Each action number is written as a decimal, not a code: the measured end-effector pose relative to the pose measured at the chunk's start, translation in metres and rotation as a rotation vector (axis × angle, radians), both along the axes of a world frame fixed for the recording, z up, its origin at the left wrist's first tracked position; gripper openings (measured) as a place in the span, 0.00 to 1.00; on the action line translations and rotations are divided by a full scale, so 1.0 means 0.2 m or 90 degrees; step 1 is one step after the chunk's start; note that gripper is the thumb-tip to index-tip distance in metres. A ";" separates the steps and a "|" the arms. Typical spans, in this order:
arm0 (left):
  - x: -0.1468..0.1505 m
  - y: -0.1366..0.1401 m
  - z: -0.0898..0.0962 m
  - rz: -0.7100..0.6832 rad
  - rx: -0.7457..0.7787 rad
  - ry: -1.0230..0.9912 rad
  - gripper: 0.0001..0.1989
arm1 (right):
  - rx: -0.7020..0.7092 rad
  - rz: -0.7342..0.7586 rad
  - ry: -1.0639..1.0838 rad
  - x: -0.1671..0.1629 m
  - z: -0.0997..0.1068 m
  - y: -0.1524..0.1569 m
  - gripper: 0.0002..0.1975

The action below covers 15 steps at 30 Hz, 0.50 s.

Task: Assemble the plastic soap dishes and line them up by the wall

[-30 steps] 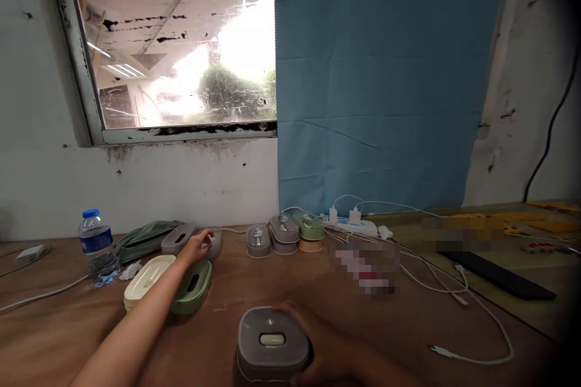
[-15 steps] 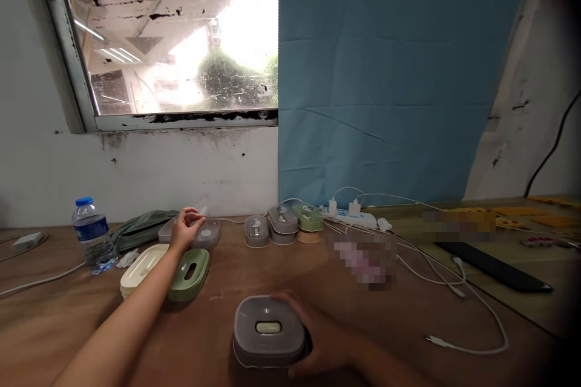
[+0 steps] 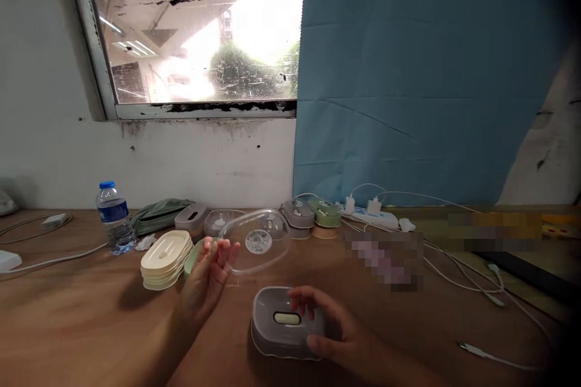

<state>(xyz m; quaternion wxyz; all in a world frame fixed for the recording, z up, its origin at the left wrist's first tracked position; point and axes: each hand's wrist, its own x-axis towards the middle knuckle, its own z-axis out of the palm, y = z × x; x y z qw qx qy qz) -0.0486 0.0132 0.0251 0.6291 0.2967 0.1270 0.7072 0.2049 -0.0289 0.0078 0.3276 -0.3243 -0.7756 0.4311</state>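
Note:
My left hand (image 3: 209,275) pinches the near left edge of a clear plastic lid (image 3: 276,260), which is held up above the table and has a round printed sticker on it. In front of me sits a grey oval-cornered box (image 3: 265,308), its top slot filled by a pale green piece (image 3: 287,318). My right hand (image 3: 333,326) hovers at the right end of this box, fingers apart and thumb by its front side; whether it touches cannot be told. Behind my left hand are a stack of cream lids (image 3: 166,257) and a partly hidden green lid (image 3: 193,257).
Along the wall stand a water bottle (image 3: 113,217), a green pouch (image 3: 161,216), a grey slotted box (image 3: 190,217) and lidded grey (image 3: 298,217) and green (image 3: 327,214) boxes. A power strip (image 3: 384,219) and white cables (image 3: 454,278) lie to the right.
My left hand has lifted the clear lid from the back of the table and brought it nearer and to the right. My right hand has loosened from the grey box's side.

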 end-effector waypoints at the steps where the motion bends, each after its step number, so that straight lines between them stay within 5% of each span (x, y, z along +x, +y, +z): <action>1: 0.02 -0.02 -0.03 -0.019 0.004 0.012 0.05 | -0.025 0.008 0.007 -0.01 0.00 -0.01 0.28; 6: 0.11 -0.11 -0.12 -0.062 0.090 0.119 0.10 | -0.180 0.026 0.072 -0.04 -0.02 0.00 0.32; 9: 0.16 -0.17 -0.13 -0.060 0.185 0.292 0.10 | -0.228 0.101 0.168 -0.05 -0.03 0.03 0.38; 15: 0.22 -0.28 -0.14 -0.027 0.495 0.648 0.07 | -0.264 0.117 0.273 -0.06 -0.05 0.00 0.44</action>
